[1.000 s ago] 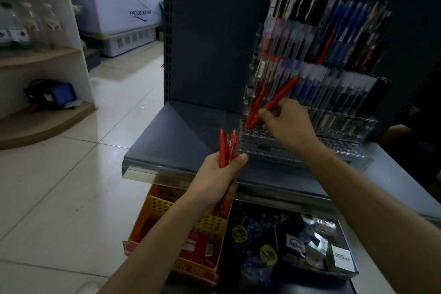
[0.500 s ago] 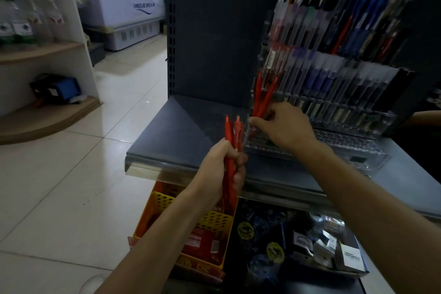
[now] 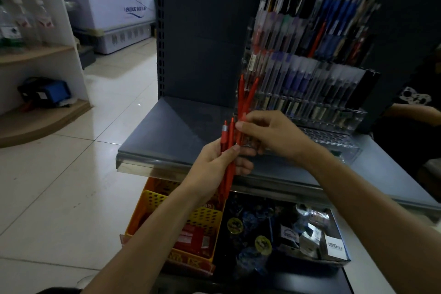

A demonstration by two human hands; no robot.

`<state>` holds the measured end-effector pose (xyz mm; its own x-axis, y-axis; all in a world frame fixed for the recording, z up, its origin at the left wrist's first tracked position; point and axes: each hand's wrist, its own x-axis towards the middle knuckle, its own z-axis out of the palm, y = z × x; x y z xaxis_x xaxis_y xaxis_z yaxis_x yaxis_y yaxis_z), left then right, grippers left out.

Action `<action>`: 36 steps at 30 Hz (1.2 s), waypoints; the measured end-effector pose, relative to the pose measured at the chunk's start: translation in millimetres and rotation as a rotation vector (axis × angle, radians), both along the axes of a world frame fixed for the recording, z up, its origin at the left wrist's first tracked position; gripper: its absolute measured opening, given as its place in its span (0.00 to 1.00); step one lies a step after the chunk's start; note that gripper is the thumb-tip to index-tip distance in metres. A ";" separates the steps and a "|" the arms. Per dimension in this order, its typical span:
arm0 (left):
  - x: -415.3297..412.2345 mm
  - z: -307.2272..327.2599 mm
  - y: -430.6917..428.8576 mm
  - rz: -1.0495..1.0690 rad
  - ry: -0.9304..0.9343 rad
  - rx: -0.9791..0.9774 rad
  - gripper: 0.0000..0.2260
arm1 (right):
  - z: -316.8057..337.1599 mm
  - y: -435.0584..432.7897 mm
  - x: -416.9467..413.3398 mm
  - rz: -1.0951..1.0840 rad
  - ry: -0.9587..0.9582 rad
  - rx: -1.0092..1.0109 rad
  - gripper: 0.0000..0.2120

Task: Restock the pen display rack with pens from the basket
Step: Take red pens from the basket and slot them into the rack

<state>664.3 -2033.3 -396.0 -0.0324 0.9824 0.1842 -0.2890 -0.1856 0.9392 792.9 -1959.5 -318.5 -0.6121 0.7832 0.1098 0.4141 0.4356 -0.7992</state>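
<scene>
My left hand (image 3: 214, 164) is shut on a bundle of red pens (image 3: 228, 148), held upright just over the front edge of the grey shelf (image 3: 171, 131). My right hand (image 3: 272, 133) is right beside it, thumb and forefinger pinched on a red pen (image 3: 242, 102) that leans with another at the left end of the clear tiered pen rack (image 3: 329, 136). The rack's upper tiers hold several blue, black and clear pens. The yellow perforated basket (image 3: 155, 198) sits below the shelf, partly hidden by my left forearm.
A lower shelf (image 3: 286, 234) holds small boxed and wrapped goods. The dark back panel (image 3: 202, 31) rises behind the rack. A white freezer (image 3: 119, 12) and a wooden corner shelf with bottles (image 3: 35, 52) stand left across the tiled floor. Another person's arm (image 3: 415, 112) shows at the right edge.
My right hand has drawn back from the rack's front tier toward my left hand. The red pens it handled now stand more upright at the rack's left end. My left hand rose slightly.
</scene>
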 end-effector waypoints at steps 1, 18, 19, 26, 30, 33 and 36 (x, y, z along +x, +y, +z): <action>0.6 0.4 -1.2 -0.006 -0.015 0.005 0.10 | 0.4 -0.2 1.9 0.015 -0.005 -0.034 0.09; -9.8 -2.4 -0.1 0.056 -0.126 -0.095 0.11 | 22.1 13.2 4.9 -0.377 0.295 0.299 0.04; -10.2 -2.1 0.5 0.057 -0.138 -0.100 0.11 | 22.3 15.0 3.5 -0.392 0.280 0.338 0.04; -10.9 -2.7 4.9 0.067 -0.161 -0.120 0.09 | 8.8 26.3 -7.8 -0.387 0.171 0.441 0.05; -10.5 -3.2 7.3 0.069 -0.169 -0.131 0.09 | 7.5 28.9 -11.6 -0.405 0.190 0.433 0.05; -9.3 -2.1 9.0 0.075 -0.168 -0.136 0.09 | 3.0 33.0 -13.9 -0.381 0.130 0.433 0.07; -8.4 -1.1 10.9 0.082 -0.176 -0.143 0.09 | -9.0 34.6 -16.6 -0.371 -0.005 0.461 0.08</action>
